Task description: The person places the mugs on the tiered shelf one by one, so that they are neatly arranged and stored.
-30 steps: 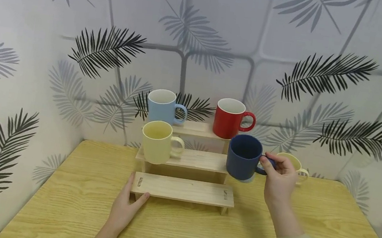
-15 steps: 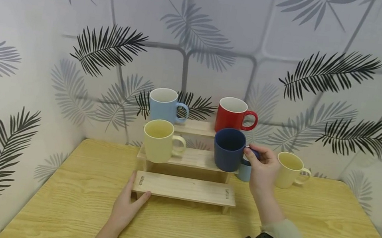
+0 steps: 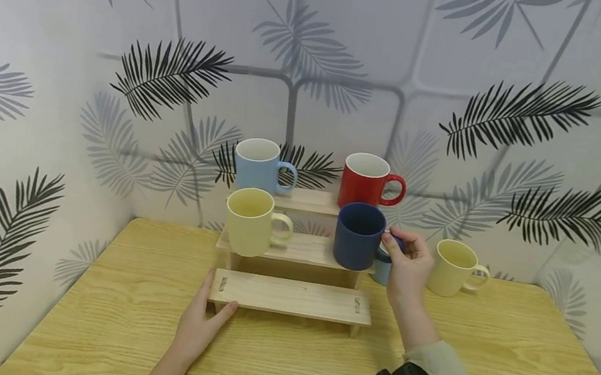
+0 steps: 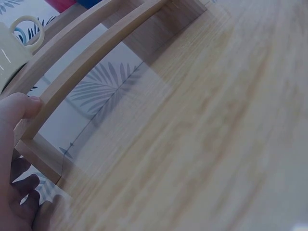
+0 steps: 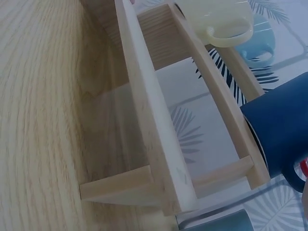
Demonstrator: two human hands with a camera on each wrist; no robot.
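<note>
My right hand (image 3: 410,272) pinches the handle of a dark blue mug (image 3: 357,242), which stands upright at the right end of the middle tier of a wooden stepped rack (image 3: 292,296). In the right wrist view the mug's base (image 5: 279,130) meets that tier. At the rack's left end my left hand (image 3: 197,326) grips the lowest tier, thumb on its front edge; its other fingers (image 4: 24,185) curl beside the leg. A pale yellow mug (image 3: 248,225) shares the middle tier. On the top tier stand a light blue mug (image 3: 255,169) and a red mug (image 3: 362,183).
Right of the rack, another pale yellow mug (image 3: 452,269) stands on the wooden table (image 3: 282,369). A light blue mug (image 3: 382,273) sits behind the right hand, mostly hidden. A leaf-patterned wall (image 3: 342,47) rises behind the table.
The dark blue mug has moved left in my right hand, from beside the rack onto the middle tier. In the last half second the right hand shifted only slightly. The left hand kept its place.
</note>
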